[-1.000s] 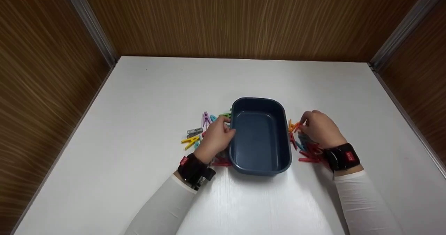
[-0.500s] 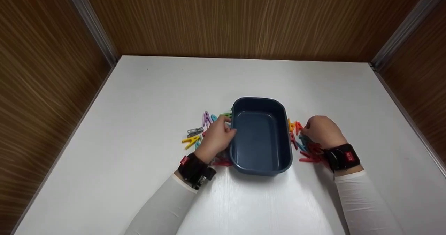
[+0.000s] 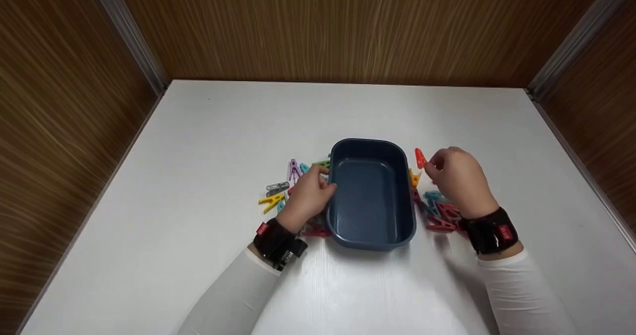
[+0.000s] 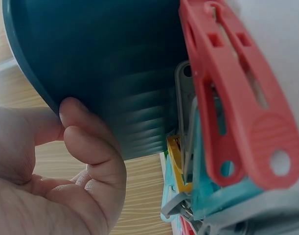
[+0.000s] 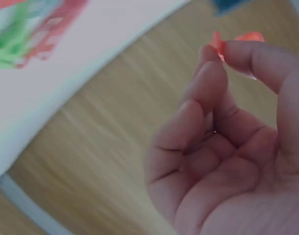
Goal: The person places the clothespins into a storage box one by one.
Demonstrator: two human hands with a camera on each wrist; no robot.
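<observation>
A dark blue oval tub (image 3: 371, 225) stands on the white table. My left hand (image 3: 309, 196) grips its left rim, and in the left wrist view the fingers (image 4: 93, 152) curl against the tub's wall (image 4: 105, 63). My right hand (image 3: 454, 178) is raised beside the tub's right edge and pinches an orange-red clothespin (image 3: 420, 158) between thumb and fingertips; its tip (image 5: 237, 39) shows in the right wrist view. Under that hand lies a heap of red and teal clothespins (image 3: 439, 210).
Left of the tub lie loose clothespins: yellow (image 3: 271, 202), grey (image 3: 277, 187), purple (image 3: 293, 169), green (image 3: 321, 164). A red clothespin (image 4: 237, 98) fills the left wrist view. Brown wood-grain walls (image 3: 323, 27) close in the table on three sides.
My right hand has pinched an orange-red clothespin out of the right-hand heap and lifted it up and slightly away from me. The left hand has stayed on the tub's rim.
</observation>
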